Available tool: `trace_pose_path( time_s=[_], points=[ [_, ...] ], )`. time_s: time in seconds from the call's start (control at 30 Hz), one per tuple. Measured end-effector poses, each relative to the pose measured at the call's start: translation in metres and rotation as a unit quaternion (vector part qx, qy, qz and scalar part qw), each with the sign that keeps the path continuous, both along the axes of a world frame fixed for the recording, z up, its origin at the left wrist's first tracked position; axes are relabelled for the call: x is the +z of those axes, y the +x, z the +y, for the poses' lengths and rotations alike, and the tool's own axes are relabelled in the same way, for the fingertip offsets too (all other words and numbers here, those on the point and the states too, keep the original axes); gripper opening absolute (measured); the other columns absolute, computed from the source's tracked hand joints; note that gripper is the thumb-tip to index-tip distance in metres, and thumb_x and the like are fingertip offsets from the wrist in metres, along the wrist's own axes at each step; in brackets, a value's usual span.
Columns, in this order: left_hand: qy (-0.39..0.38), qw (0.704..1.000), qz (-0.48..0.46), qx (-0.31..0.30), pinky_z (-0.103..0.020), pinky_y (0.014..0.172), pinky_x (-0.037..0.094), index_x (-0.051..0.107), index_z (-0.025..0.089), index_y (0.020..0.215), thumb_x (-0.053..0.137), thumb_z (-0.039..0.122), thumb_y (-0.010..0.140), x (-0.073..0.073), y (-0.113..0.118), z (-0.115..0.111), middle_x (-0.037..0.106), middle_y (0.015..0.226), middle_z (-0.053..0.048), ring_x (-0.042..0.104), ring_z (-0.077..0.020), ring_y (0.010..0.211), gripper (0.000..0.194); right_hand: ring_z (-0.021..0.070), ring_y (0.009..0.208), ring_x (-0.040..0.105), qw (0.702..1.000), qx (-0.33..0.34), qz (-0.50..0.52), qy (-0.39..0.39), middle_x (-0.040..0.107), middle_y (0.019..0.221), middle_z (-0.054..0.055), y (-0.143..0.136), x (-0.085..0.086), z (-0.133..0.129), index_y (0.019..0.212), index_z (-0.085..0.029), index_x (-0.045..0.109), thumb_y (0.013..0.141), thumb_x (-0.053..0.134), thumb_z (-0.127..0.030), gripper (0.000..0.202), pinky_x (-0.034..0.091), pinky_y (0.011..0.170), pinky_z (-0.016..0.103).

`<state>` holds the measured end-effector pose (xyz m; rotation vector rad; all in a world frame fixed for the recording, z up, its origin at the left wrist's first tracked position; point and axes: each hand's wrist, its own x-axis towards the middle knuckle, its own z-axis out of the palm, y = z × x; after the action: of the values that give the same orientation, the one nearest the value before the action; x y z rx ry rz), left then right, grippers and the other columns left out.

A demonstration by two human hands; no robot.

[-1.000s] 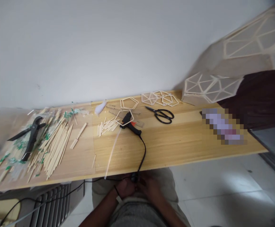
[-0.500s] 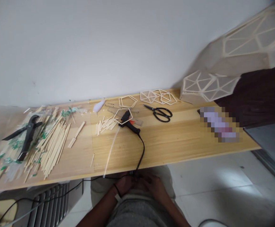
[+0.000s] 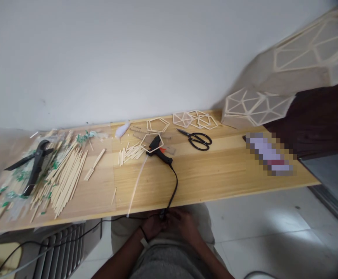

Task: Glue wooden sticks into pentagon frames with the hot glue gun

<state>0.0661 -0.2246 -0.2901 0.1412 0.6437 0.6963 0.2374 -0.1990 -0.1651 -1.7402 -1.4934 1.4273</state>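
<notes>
one thin, curved black cord (image 3: 177, 181)

Free lane across the front tabletop (image 3: 221, 174), right of 2 obstacles: glue gun (image 3: 163, 156) and its cord (image 3: 177, 180)

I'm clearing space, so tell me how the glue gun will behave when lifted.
The glue gun looks hard-bodied, so probably stiff. Its cord runs off the table and may tug. The thin stick frame overlapping the glue gun might catch or snap.
</notes>
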Motion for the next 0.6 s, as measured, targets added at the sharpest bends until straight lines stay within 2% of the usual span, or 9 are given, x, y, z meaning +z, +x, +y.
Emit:
trace_pose_path(
  time_s=[0.13,0.33,0.43,0.6],
  points=[
    [-0.005,1.000,0.004,-0.012,-0.040,0.086,0.063,0.069,0.015,0.124,0.067,0.043,0.104,-0.004,-0.001,-0.003,0.072,0.118,-0.009,0.071,-0.0205,0.098,0.034,0.0364,0.098,0.083,0.999,0.038,-0.023,0.016,0.087,0.106,0.014,0.000,-0.002,-0.001,0.101,-0.022,0.089,0.084,0.063,-0.033,0.033,0.063,0.089,0.042],
    [0.009,0.998,0.045,-0.046,-0.040,0.085,0.064,0.068,0.015,0.126,0.068,0.042,0.104,-0.003,-0.004,-0.002,0.072,0.119,-0.009,0.072,-0.0206,0.098,0.035,0.0361,0.106,0.082,0.993,0.092,-0.062,0.040,0.086,0.113,0.013,-0.002,-0.007,-0.004,0.103,-0.022,0.089,0.088,0.056,-0.021,0.036,0.062,0.099,0.045],
    [0.036,0.994,0.081,-0.067,-0.041,0.088,0.064,0.068,0.015,0.127,0.068,0.043,0.104,0.006,-0.003,0.002,0.072,0.121,-0.010,0.072,-0.0217,0.101,0.036,0.0355,0.109,0.081,0.989,0.118,-0.079,0.049,0.085,0.118,0.015,-0.005,-0.008,-0.007,0.107,-0.022,0.087,0.091,0.052,-0.019,0.039,0.062,0.102,0.048],
    [0.120,0.977,0.148,-0.100,-0.048,0.097,0.063,0.065,0.017,0.136,0.069,0.040,0.103,0.032,0.000,0.011,0.068,0.135,-0.012,0.071,-0.0260,0.115,0.040,0.0358,0.123,0.076,0.982,0.139,-0.113,0.060,0.078,0.136,0.018,-0.012,-0.010,-0.023,0.128,-0.019,0.080,0.099,0.045,-0.020,0.046,0.058,0.110,0.051]
  ],
)
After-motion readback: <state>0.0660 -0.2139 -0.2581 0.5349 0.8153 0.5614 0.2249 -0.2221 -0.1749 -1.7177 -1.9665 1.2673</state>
